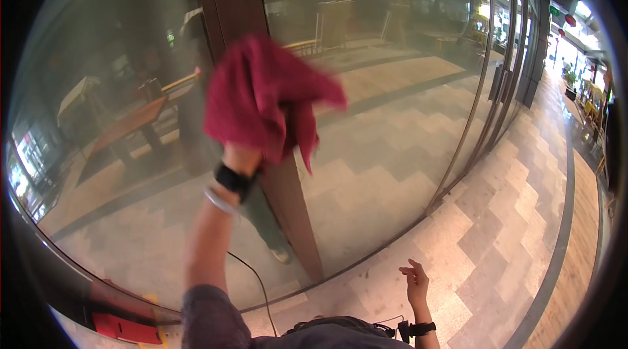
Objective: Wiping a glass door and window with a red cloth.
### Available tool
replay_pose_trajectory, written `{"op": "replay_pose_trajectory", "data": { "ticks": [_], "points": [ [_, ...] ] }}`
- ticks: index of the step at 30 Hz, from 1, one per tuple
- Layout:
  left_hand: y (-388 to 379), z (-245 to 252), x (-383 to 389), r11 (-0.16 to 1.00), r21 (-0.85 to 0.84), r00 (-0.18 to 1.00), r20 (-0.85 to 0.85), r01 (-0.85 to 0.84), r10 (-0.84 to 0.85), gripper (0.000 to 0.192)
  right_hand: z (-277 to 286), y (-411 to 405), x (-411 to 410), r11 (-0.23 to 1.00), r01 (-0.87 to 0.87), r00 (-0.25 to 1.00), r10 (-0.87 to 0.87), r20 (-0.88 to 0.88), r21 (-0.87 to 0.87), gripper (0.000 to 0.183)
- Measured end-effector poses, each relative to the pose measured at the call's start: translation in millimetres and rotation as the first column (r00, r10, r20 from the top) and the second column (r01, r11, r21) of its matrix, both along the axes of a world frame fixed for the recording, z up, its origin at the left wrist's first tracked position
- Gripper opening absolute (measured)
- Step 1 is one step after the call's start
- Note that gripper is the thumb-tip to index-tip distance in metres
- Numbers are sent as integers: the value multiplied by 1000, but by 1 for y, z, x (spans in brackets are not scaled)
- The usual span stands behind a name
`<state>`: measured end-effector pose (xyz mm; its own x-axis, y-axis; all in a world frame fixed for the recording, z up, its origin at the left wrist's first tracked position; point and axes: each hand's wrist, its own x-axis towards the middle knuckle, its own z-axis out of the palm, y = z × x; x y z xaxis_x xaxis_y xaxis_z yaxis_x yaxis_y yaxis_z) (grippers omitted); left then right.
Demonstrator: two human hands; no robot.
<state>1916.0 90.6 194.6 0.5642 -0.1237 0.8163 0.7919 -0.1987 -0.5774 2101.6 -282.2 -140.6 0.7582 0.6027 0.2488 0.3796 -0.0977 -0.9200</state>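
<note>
A crumpled dark red cloth [260,89] is bunched over my raised left hand [243,155], hiding its fingers and blurred at the edges. It is in front of a brown upright frame [289,216] between two large glass panes. Whether the cloth presses on the surface is hard to tell. A black band and a pale bracelet circle my left wrist. My right hand [417,278] hangs low at my side above the tiled floor, holding nothing, its fingers loosely bent and apart. A black strap with a small device is on that wrist.
The glass pane [382,152] reflects the floor and furniture. At right are door handles [500,86] and a tiled walkway [490,231] leading away. A red box-like object [125,328] sits low at left. A thin dark cable [262,285] trails near my body.
</note>
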Motion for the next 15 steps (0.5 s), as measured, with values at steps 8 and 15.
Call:
{"op": "replay_pose_trajectory", "data": {
  "ticks": [8, 15],
  "points": [
    [7, -257, -65, 590, -803, 975, -187, -80, -122, 45, -5, -3, 10, 993, -94, 995, 91, -48, -67, 30],
    [0, -169, -36, 542, -839, 968, -176, -52, -179, 45, 84, 102, -45, 783, -605, 739, 620, 264, -144, 43]
  ]
}}
